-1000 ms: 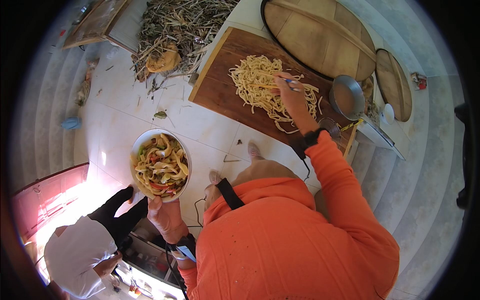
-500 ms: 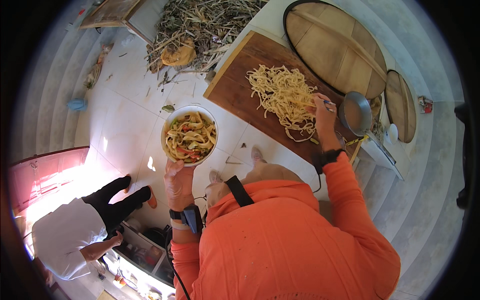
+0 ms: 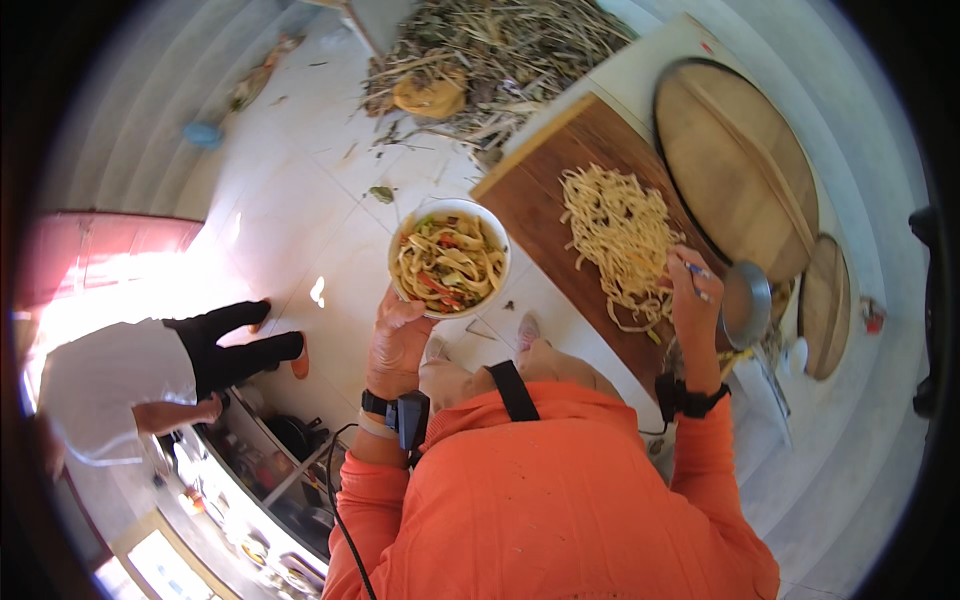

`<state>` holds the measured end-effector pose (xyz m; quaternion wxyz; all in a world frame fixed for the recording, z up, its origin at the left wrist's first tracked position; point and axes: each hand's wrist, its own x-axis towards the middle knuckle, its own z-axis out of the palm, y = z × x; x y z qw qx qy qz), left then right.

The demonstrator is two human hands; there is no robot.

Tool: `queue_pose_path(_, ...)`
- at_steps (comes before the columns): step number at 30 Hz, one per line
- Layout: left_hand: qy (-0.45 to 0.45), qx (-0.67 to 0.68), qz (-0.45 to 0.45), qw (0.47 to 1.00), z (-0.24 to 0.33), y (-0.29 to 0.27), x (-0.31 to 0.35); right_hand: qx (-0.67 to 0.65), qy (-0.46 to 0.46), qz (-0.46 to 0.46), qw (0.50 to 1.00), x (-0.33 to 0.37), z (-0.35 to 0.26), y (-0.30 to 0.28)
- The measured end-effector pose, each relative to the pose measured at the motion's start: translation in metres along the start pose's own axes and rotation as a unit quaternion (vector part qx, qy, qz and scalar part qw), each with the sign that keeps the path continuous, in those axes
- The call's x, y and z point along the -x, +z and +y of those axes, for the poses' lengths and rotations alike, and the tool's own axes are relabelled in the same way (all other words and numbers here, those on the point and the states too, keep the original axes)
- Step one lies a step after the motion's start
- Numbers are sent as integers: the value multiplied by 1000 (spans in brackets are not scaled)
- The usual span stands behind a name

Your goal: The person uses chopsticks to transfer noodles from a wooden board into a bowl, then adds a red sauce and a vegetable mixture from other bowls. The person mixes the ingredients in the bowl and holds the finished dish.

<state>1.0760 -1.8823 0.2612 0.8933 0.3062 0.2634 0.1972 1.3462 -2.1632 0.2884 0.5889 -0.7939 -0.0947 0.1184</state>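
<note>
My left hand point(image 3: 400, 335) is closed around the near side of a white bowl point(image 3: 506, 240), held up in front of me. Wide noodles point(image 3: 445, 258) with red and green vegetable pieces fill it. To the right, my right hand point(image 3: 692, 290) grips what look like chopsticks point(image 3: 698, 268), two bluish-white ends showing past the fingers. It is at the right edge of a loose pile of pale noodles point(image 3: 622, 235) on a brown wooden board point(image 3: 535, 190). My fingers hide the chopsticks' lower part, so contact with the noodles is unclear.
A grey long-handled pan point(image 3: 748, 300) stands just right of my right hand. Beyond the board lie a large round wooden lid point(image 3: 735, 170) and a smaller one point(image 3: 825, 300). Dry stalks point(image 3: 500, 60) are heaped at the far side. A person in white point(image 3: 120, 385) stands at lower left beside a counter.
The whole view has shifted, so the bowl, board and lids appear farther right. My right hand has drawn back slightly toward the noodle pile's right edge. My left hand still holds the bowl.
</note>
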Motion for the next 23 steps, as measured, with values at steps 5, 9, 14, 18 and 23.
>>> queue_pose_path(5,29,-1,23,999,4,3,8,-136,-13,-141,980,-9,-72,37)
queue_pose_path(9,45,13,42,998,5,7,7,-147,-22,-315,938,-18,-99,80)
queue_pose_path(14,24,66,29,997,28,-20,-3,-110,122,-424,891,-30,-81,187)
queue_pose_path(18,64,77,51,994,89,-66,-10,-40,83,-536,839,-29,-113,250)
queue_pose_path(23,154,67,92,982,156,-115,-19,69,-189,-337,920,-78,-204,273)
